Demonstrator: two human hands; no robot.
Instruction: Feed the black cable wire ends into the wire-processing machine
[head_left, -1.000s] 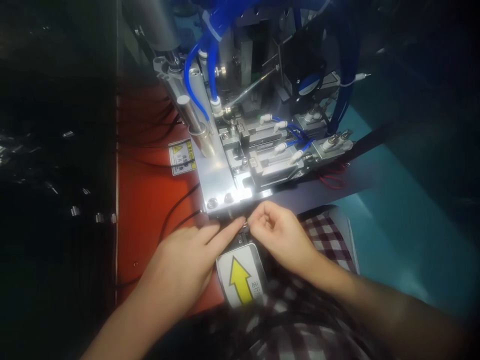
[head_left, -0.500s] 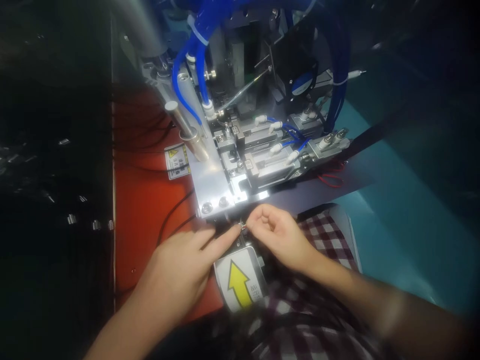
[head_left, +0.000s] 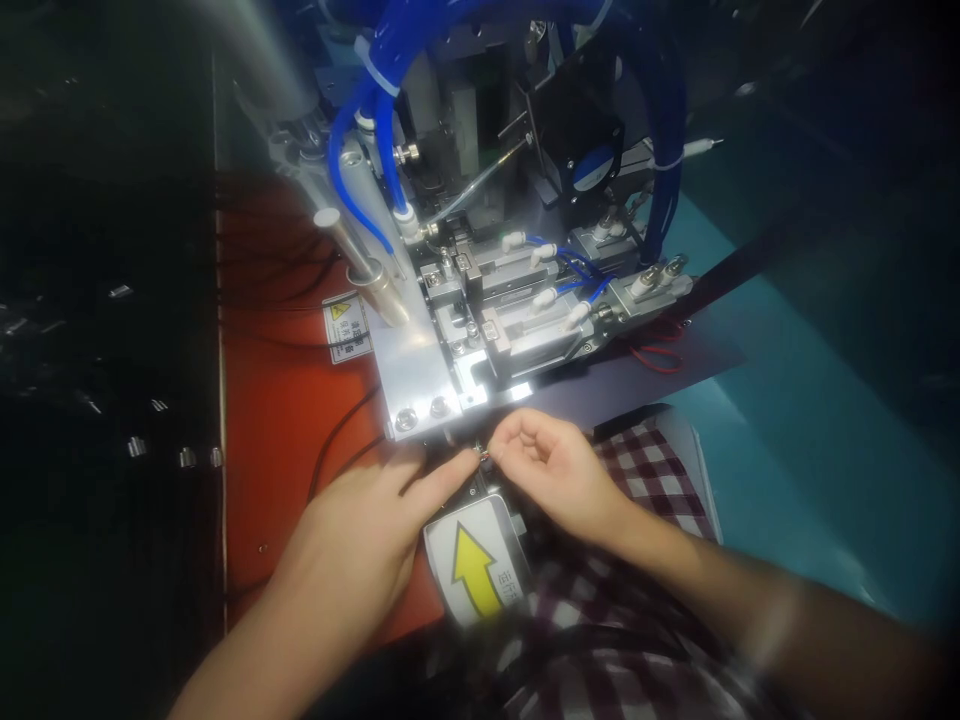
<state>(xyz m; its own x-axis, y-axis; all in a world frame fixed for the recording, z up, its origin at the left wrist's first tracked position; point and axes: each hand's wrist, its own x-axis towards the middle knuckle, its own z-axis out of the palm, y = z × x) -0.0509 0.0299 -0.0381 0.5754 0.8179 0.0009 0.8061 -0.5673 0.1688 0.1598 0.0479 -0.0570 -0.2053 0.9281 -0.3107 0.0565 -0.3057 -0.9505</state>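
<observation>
A small shiny metal part (head_left: 482, 454) sits just below the front edge of the machine's metal plate (head_left: 416, 375). My right hand (head_left: 559, 475) is closed, with thumb and forefinger pinching at that part's right side. From the left, my left hand (head_left: 349, 530) reaches in with its thumb stretched out, the tip touching the part or right beside it. The other left fingers are partly hidden near the plate's edge. Below both hands is a white block with a yellow arrow (head_left: 474, 570). The part's exact kind is too small to make out.
Metal cylinders with white fittings (head_left: 536, 335) and thick blue hoses (head_left: 664, 150) stand behind the plate. An orange-red board (head_left: 262, 440) with black cables (head_left: 330, 440) lies to the left. Several small metal pieces (head_left: 187, 458) lie on the dark surface at far left.
The machine has shifted slightly left in view, as the camera moved a little. Both hands keep nearly the same pose at the small metal part.
</observation>
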